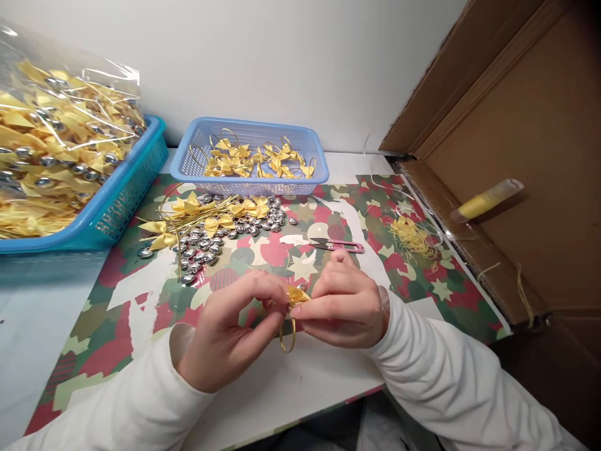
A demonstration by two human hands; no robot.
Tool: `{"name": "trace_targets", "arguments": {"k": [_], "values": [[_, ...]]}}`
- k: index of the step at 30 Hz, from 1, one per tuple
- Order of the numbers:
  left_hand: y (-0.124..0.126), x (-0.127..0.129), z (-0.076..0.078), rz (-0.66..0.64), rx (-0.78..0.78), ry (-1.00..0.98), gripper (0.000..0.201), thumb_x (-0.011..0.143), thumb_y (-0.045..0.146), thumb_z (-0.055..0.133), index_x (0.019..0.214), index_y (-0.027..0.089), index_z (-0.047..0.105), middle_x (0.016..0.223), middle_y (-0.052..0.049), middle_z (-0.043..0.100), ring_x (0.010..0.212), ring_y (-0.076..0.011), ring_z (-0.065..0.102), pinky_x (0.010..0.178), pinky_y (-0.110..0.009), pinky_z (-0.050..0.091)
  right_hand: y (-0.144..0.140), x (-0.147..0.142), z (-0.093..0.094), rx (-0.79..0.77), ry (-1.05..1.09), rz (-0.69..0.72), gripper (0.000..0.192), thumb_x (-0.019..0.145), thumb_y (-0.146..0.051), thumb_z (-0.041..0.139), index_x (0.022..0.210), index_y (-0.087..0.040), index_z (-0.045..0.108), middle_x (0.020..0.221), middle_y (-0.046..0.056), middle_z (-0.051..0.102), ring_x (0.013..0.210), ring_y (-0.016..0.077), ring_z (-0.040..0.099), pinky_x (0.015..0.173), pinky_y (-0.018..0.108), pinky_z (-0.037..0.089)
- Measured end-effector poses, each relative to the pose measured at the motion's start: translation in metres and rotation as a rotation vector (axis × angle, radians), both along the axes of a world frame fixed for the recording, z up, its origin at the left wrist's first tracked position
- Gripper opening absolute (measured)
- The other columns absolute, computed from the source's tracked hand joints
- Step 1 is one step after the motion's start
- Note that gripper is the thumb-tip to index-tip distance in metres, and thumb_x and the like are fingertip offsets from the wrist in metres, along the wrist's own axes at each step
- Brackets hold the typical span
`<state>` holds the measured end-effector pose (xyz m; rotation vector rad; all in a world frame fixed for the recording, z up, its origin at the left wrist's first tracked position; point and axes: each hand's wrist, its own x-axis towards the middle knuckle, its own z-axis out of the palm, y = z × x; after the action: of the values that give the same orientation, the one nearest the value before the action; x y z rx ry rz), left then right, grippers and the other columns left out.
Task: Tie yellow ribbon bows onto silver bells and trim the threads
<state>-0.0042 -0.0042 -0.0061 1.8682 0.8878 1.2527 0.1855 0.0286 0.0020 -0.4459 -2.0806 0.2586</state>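
Note:
Both hands meet low over the middle of the mat, closed around one small yellow ribbon bow (297, 294). My left hand (239, 326) pinches the bow's left side between thumb and forefinger. On its right side, my right hand (345, 304) grips it with bent fingers. A gold cord loop (288, 341) hangs down below the fingertips. Part of a silver bell (302, 287) shows behind the bow; whether it is attached cannot be made out. Just beyond my right knuckles lie pink-handled thread snips (338, 245). Loose silver bells (200, 250) and yellow bows with gold cords (188, 222) are heaped beyond my left hand.
A blue basket (248, 183) at the back holds finished-looking bows with loops. At left, a larger blue basket (126, 200) carries a clear bag (66, 125) of bows and bells. Yellow thread scraps (413, 238) lie right, beside a cardboard wall (516, 125) with a projecting yellow tube (488, 199).

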Motion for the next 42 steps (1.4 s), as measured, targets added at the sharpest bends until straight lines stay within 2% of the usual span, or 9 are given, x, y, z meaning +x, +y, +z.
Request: {"name": "trace_targets", "arguments": {"k": [8, 18, 24, 30, 42], "values": [[-0.003, 0.000, 0.002, 0.036, -0.015, -0.017, 0.028, 0.078, -0.003, 0.054, 0.087, 0.022, 0.059, 0.077, 0.000, 0.065, 0.072, -0.0135, 0.063, 0.065, -0.024, 0.052, -0.001, 0.002, 0.003, -0.002, -0.028, -0.019, 0.003, 0.084, -0.019, 0.065, 0.084, -0.022, 0.065, 0.060, -0.006, 0.061, 0.055, 0.0094, 0.049, 0.065, 0.033, 0.030], [-0.004, 0.001, -0.002, 0.017, -0.066, -0.024, 0.026, 0.081, -0.001, 0.054, 0.090, 0.023, 0.058, 0.077, 0.000, 0.063, 0.070, -0.0131, 0.061, 0.062, -0.024, 0.050, -0.004, -0.004, 0.002, -0.109, 0.053, -0.110, 0.009, 0.079, -0.018, 0.066, 0.080, -0.022, 0.059, 0.058, -0.007, 0.059, 0.051, 0.0091, 0.050, 0.063, 0.032, 0.031], [-0.002, 0.001, -0.001, 0.020, -0.017, -0.053, 0.028, 0.079, -0.004, 0.055, 0.088, 0.023, 0.060, 0.076, 0.000, 0.065, 0.072, -0.0140, 0.062, 0.064, -0.026, 0.051, -0.005, -0.007, 0.003, -0.130, 0.058, -0.139, 0.012, 0.079, -0.011, 0.064, 0.075, -0.021, 0.058, 0.057, -0.008, 0.060, 0.049, 0.0076, 0.047, 0.062, 0.032, 0.029], [-0.002, 0.000, -0.001, 0.002, 0.019, -0.077, 0.028, 0.080, -0.002, 0.057, 0.089, 0.022, 0.064, 0.077, -0.002, 0.066, 0.070, -0.0141, 0.063, 0.061, -0.026, 0.051, -0.007, -0.006, 0.005, -0.112, 0.024, -0.167, 0.011, 0.085, -0.017, 0.062, 0.075, -0.021, 0.059, 0.055, -0.008, 0.060, 0.049, 0.0078, 0.048, 0.064, 0.032, 0.029], [-0.005, 0.003, 0.002, 0.028, -0.125, -0.120, 0.024, 0.083, 0.003, 0.057, 0.088, 0.025, 0.067, 0.074, -0.002, 0.067, 0.070, -0.0148, 0.063, 0.063, -0.025, 0.051, -0.006, -0.009, -0.007, -0.256, 0.098, -0.075, 0.021, 0.094, -0.030, 0.055, 0.076, -0.020, 0.055, 0.055, -0.007, 0.054, 0.050, 0.0092, 0.045, 0.067, 0.032, 0.030]]}}
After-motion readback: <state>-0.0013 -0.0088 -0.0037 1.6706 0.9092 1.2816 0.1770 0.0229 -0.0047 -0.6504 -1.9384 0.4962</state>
